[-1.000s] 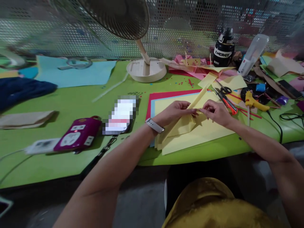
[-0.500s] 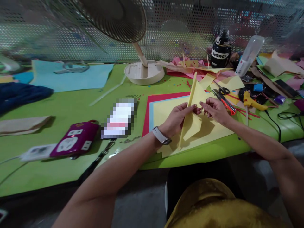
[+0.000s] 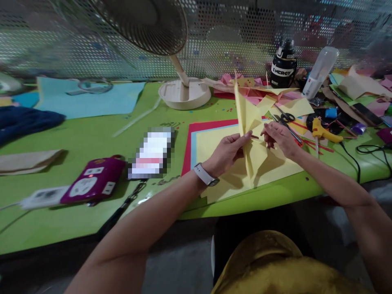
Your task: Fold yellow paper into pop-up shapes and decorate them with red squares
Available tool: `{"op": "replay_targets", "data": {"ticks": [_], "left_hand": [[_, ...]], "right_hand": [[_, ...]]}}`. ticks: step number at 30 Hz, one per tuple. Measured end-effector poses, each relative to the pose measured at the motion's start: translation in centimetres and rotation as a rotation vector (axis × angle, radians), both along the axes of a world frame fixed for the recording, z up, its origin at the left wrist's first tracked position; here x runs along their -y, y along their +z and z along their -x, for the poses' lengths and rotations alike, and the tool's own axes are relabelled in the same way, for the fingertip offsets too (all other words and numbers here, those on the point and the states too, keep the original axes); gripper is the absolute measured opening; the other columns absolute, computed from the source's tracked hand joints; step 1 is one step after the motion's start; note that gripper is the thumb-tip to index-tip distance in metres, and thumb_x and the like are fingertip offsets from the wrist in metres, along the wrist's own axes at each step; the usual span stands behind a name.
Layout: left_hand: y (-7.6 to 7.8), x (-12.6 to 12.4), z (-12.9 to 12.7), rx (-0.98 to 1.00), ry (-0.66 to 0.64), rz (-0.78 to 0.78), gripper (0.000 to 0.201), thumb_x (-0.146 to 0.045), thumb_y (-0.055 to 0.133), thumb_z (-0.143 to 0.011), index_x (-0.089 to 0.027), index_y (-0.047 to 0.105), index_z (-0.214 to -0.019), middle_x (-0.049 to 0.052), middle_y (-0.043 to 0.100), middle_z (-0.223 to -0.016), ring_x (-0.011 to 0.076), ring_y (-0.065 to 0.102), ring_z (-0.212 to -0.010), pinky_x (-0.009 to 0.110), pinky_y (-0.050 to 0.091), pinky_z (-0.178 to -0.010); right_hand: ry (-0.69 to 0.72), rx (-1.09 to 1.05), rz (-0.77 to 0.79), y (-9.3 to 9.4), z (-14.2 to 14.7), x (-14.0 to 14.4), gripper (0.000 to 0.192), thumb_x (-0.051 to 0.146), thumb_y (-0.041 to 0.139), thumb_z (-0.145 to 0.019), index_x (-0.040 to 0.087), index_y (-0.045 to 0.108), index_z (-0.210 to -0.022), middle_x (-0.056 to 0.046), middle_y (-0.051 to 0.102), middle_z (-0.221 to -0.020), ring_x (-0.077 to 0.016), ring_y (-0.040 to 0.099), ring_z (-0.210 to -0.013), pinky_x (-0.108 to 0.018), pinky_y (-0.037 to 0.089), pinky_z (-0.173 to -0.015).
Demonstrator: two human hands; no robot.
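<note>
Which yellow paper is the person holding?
The folded yellow paper, pinched in the left hand. It has creases and is held upright, while the big yellow sheet lies flat beneath and the yellow scraps lie farther back.

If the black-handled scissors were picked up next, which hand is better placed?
Probably the right hand: it is nearer the scissors and seems apart from the folded yellow paper, which the left hand pinches. Whether the right hand holds something small is unclear.
</note>
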State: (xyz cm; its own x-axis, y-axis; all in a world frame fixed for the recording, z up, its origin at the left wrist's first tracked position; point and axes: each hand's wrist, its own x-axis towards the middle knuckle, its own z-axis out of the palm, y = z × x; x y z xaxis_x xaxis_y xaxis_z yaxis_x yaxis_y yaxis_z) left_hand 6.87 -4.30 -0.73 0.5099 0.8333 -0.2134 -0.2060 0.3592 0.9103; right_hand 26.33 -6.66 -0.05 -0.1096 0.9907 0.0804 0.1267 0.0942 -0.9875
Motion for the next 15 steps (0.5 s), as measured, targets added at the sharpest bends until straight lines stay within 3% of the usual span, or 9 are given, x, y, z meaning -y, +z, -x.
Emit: {"op": "replay_targets", "data": {"ticks": [3,6,11,15], "left_hand": [[-0.16,-0.32,-0.07,0.048,0.11,-0.012,0.036,-0.048,0.085,-0.071,-0.019,0.078,-0.091,0.002,0.076,-0.08,0.012,0.07,-0.071,0.022,0.057,-0.068],[-0.51,-0.4,-0.2,0.005,0.113,-0.022,0.038,-0.05,0.084,-0.073,-0.019,0.078,-0.093,0.003,0.076,-0.079,0.0136,0.071,-0.074,0.023,0.057,-0.068],[-0.59,0.04,-0.25,0.008,0.096,-0.072,0.051,-0.056,0.089,-0.06,-0.017,0.078,-0.092,0.004,0.077,-0.085,0.0155,0.07,-0.081,0.024,0.057,-0.071],[-0.35,-0.03,-0.04,0.011,0.057,-0.087,0.052,-0.061,0.087,-0.06,-0.016,0.075,-0.082,0.002,0.073,-0.075,0.013,0.067,-0.07,0.026,0.058,-0.068]], "right_hand": [[0.078,0.07,0.107,0.47,0.29,0.51,0.058,0.077,0.052,-0.085,0.021,0.055,-0.073,-0.001,0.059,-0.071,-0.0099,0.057,-0.062,-0.023,0.049,-0.057],[0.102,0.091,0.172,0.52,0.57,0.71,0.056,0.072,0.054,-0.088,0.022,0.049,-0.065,0.001,0.053,-0.067,-0.0099,0.052,-0.061,-0.023,0.049,-0.059],[0.151,0.102,0.129,0.08,0.66,0.53,0.05,0.066,0.066,-0.082,0.02,0.054,-0.067,0.005,0.047,-0.062,-0.0088,0.045,-0.055,-0.023,0.04,-0.051],[0.117,0.112,0.075,0.08,0.43,0.38,0.049,0.065,0.068,-0.08,0.02,0.054,-0.066,0.006,0.044,-0.058,-0.0084,0.042,-0.051,-0.022,0.037,-0.046]]}}
